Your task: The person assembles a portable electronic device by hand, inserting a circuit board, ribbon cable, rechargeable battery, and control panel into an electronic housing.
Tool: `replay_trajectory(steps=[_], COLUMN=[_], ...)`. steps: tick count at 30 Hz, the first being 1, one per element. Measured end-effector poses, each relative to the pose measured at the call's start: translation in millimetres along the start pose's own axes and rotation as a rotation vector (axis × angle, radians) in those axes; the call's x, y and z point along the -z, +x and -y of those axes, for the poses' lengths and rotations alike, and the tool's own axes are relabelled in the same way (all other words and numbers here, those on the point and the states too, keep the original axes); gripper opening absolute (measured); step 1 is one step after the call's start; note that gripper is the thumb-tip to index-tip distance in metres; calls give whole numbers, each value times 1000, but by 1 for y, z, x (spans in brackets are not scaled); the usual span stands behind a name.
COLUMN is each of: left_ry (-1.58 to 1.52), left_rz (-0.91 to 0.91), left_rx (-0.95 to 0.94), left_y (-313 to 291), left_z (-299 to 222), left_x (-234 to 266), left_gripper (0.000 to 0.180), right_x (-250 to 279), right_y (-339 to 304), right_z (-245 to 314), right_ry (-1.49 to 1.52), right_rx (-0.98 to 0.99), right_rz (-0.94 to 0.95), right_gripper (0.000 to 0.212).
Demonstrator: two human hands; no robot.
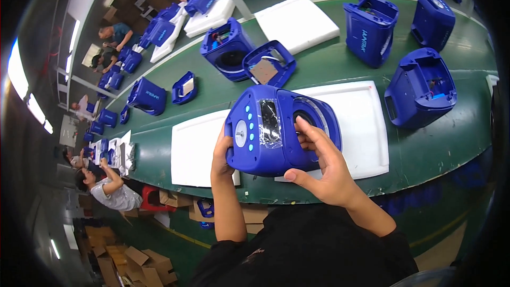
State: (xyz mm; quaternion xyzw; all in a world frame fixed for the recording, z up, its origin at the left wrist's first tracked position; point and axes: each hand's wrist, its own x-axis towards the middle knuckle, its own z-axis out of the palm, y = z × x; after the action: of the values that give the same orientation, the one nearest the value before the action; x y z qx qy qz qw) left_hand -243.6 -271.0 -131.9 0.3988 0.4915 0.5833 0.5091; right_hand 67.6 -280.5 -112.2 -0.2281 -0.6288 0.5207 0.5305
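Left hand (pixel 222 154) clamped on blue speaker (pixel 289 127), right hand (pixel 330 175) at its round front, thumb and fingers spread; likely a turning step, next move needing even support.

Housing (pixel 288 122) is up between left hand (pixel 221 154) and right hand (pixel 330 172), over two foam pads (pixel 366 122) on the worktop (pixel 153 150). Behind it there's another casing (pixel 234 48), a cover (pixel 284 72) just right of that, foam slab (pixel 297 24) further back. Three more off right, one left.

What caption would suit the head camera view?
Left hand holding a blue plastic housing with buttons, right hand at its side, above white foam pads.
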Motion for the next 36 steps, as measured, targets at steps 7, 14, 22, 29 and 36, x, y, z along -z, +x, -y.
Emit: replay_trajectory(steps=[7,14,22,29,36], left_ry=[-34,195,132,786,635], left_rz=[24,20,-99,-300,-148], left_rx=[-26,-273,-531,-238,-112], left_y=[-11,-36,91,193,223], left_z=[-15,-34,-18,51,81], left_x=[-11,-80,-55,-11,-10], left_gripper=[82,67,56,61,73], right_x=[-15,5,69,125,196], right_y=[3,12,165,379,480], right_z=[16,19,78,16,-125], right_ry=[-99,37,282,161,76], right_rx=[-78,-149,86,128,-158], right_rz=[13,-295,-530,-503,-690], right_gripper=[98,84,47,56,85])
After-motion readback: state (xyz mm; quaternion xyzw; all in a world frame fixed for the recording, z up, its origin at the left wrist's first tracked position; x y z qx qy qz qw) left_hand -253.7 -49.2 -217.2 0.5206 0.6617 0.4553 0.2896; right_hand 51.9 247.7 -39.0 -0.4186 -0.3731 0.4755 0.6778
